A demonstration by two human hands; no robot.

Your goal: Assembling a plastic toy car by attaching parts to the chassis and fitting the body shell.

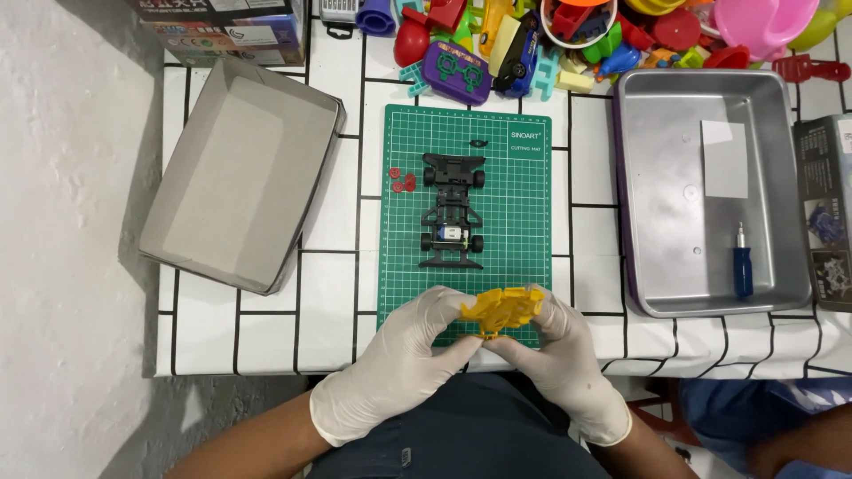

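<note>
Two hands grip yellow part (502, 310), long axis sideways.

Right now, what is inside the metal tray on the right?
The metal tray holds a blue-handled screwdriver near its front right and a pale rectangular sheet lying flat. Whatever is under the sheet is covered.

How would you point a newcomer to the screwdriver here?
Start at the big metal tray right of the green cutting mat. Near its lower right corner lies the screwdriver: short, blue-handled, and the only tool in there, below a flat grey card.
</note>
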